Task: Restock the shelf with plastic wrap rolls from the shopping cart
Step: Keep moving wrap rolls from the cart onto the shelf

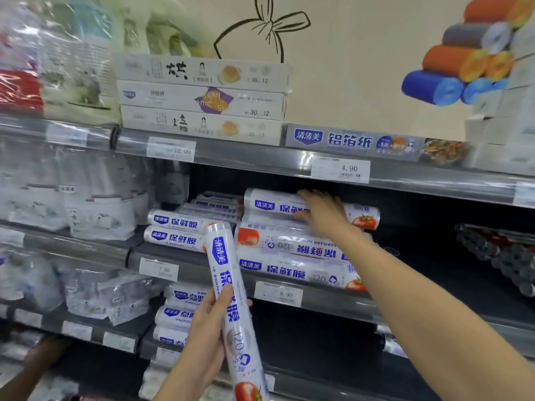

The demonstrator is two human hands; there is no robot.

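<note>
My left hand (207, 325) grips a white plastic wrap roll (228, 273) with blue lettering and a tomato picture, held nearly upright in front of the shelf. My right hand (321, 211) reaches into the middle shelf (202, 274) with its fingers spread flat on the top roll (272, 202) of a stack of the same rolls (289, 256). That top roll lies on the pile; whether the hand grips it or only presses on it I cannot tell. More such rolls (173, 230) lie to the left on the same shelf. The shopping cart is out of view.
Flat white boxes (202, 99) are stacked on the upper shelf beside a foil box (347, 140). Bagged goods (95, 209) fill the left bays. Dark rolls (498, 253) lie at the right of the middle shelf. More rolls (176, 316) sit on the shelf below. Price tags (340, 169) line the shelf edges.
</note>
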